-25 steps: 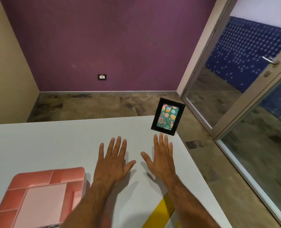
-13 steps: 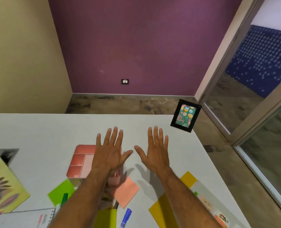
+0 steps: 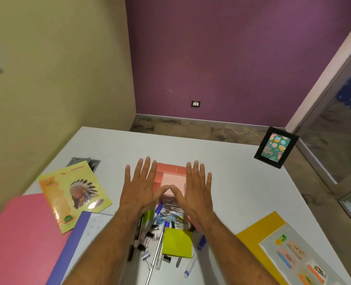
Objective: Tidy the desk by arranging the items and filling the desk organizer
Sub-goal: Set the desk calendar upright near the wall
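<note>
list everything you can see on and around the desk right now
desk: 1, white, fills the lower view
desk organizer: 1, pink, desk centre, compartments that show look empty
picture frame: 1, black, green card inside, standing at far right edge
booklet: 1, yellow, feathered headdress picture, left
folder: 1, pink, near left
notebook: 1, purple edge, beside the folder
sticky pad: 1, lime, near centre
pens and markers: several, mostly blue and white, heaped near centre
binder clips: several, black and silver, in the heap
yellow folder: 1, near right
sticker sheet: 1, clear, on the yellow folder
left hand: open, over the organizer
right hand: open, over the organizer
</note>
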A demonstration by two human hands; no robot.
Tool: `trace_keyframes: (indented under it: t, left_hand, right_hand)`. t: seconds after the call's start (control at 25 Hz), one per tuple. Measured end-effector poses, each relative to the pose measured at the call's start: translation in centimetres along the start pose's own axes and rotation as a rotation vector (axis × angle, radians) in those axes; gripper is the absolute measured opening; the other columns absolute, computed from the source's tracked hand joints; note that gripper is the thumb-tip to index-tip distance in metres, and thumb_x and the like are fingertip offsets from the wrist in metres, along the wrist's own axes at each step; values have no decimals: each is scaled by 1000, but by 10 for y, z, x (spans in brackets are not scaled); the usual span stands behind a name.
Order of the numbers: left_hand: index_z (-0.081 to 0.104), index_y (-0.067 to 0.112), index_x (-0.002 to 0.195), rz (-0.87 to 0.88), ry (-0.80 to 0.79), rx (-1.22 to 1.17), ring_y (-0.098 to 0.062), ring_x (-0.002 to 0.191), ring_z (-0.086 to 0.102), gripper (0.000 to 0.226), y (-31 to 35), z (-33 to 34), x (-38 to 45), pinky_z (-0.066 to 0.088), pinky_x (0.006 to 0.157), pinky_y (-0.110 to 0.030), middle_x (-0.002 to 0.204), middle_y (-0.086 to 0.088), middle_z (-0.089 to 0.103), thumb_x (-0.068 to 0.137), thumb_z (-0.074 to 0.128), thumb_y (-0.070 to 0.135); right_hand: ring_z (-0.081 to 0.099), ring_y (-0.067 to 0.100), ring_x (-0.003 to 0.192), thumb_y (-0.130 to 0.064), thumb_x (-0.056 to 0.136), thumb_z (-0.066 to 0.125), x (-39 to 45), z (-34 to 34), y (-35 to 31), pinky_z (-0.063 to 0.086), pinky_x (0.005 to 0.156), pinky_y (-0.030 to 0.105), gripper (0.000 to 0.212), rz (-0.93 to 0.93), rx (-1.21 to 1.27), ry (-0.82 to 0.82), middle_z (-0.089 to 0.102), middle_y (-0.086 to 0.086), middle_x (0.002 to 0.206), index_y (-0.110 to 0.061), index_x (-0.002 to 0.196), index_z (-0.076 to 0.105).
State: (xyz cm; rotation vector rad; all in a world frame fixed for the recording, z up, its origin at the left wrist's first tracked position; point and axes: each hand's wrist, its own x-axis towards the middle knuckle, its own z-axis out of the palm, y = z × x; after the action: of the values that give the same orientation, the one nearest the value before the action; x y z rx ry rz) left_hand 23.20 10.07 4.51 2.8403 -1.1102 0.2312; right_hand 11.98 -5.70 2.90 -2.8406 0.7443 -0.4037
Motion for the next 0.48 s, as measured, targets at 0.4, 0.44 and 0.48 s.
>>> trace_keyframes:
  t: [0.4, 0.44, 0.48]
  left_hand:
    - [29, 18, 154, -175, -72, -44, -26, 149, 22, 95, -92, 13, -100, 15, 117, -59, 162, -6, 23, 85, 14, 82]
    - [30, 18, 153, -185, -73, -37, -26, 149, 22, 95, -100, 16, -110, 13, 117, -58, 162, -6, 24, 85, 15, 82]
    - [32, 17, 152, -196, -84, -37, -27, 148, 25, 95, -106, 17, -118, 11, 117, -59, 161, -7, 26, 85, 15, 82]
  right_hand:
    - [-20, 22, 147, -76, 89, 21, -72, 36, -99, -1, 118, 55, 88, -149, 89, -112, -15, 1, 161, -23, 153, -7]
    - [-21, 21, 147, -76, 89, 21, -80, 40, -106, -1, 118, 56, 88, -158, 87, -120, -15, 1, 161, -22, 153, -7]
    - [-21, 21, 147, -76, 89, 21, -87, 43, -113, -2, 117, 56, 89, -166, 89, -131, -15, 2, 161, -21, 153, -7]
